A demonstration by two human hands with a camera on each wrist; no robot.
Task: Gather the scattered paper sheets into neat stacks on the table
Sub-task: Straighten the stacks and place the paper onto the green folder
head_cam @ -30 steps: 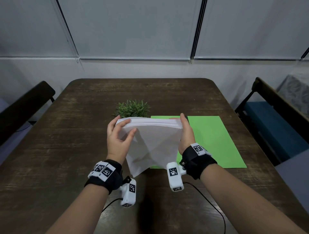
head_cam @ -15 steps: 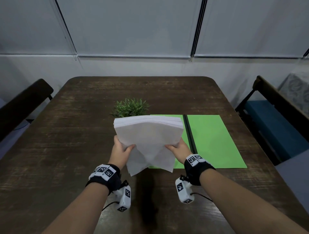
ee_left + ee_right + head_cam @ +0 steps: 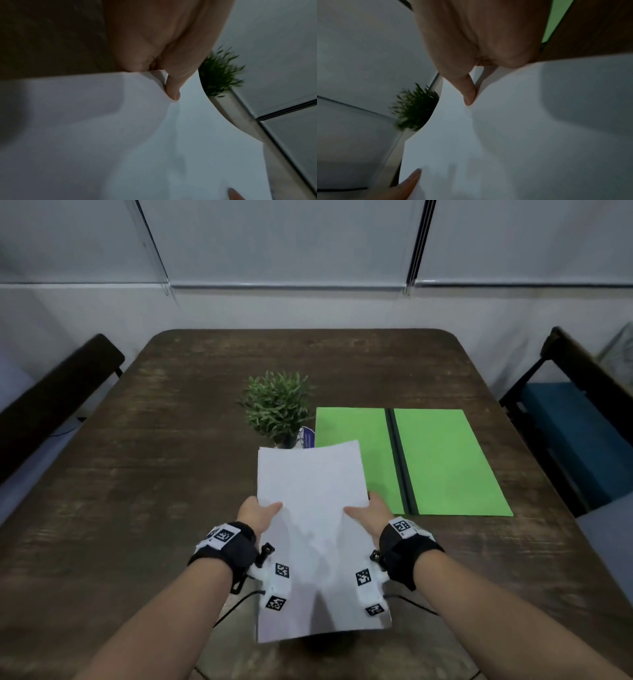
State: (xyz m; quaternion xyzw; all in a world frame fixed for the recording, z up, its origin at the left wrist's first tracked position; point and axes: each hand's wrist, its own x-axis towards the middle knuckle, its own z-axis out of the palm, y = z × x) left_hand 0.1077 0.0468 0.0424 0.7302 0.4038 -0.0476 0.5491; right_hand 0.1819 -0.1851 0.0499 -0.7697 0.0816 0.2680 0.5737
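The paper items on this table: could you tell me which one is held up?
The white paper stack; both hands pinch its sides, while the green folder lies flat.

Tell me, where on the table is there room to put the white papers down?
The wide bare wood left of the plant is free, as is the strip beyond the plant and the green folder. The right side is crowded by the folder. Both hands hold the paper stack.

Bench (image 3: 171, 474) is seen as dark wood, worn, rough-grained, matt. White paper stack (image 3: 310, 484) is seen as smooth, matt, slightly creased. Green folder (image 3: 442, 460) looks like smooth matt card. Wrist bands (image 3: 409, 556) appear to be black cloth.
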